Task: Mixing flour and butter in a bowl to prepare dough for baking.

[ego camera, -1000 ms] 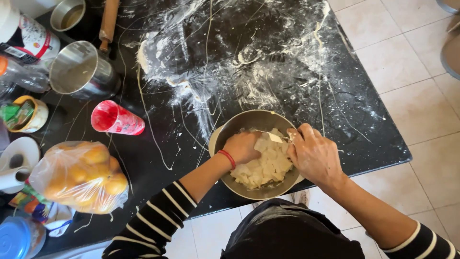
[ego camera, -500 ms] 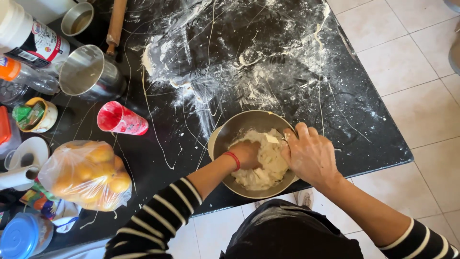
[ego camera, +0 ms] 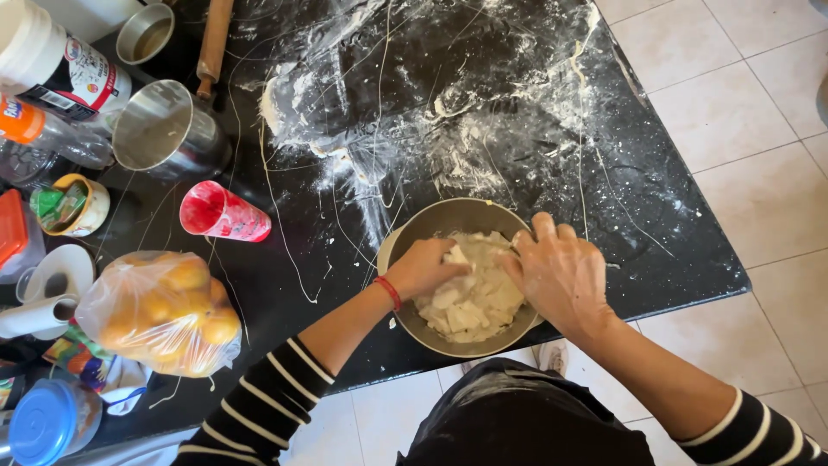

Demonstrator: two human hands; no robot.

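Overhead view: both hands work inside a round metal bowl at the near edge of a black, flour-dusted tabletop. Left hand, red band at wrist, has fingers curled together on pale dough in the bowl. Right hand lies just beside it w/ fingers spread, pressing the dough's far side. Well left of the hands: a red cup on its side, a steel pot, and a clear bag of oranges.
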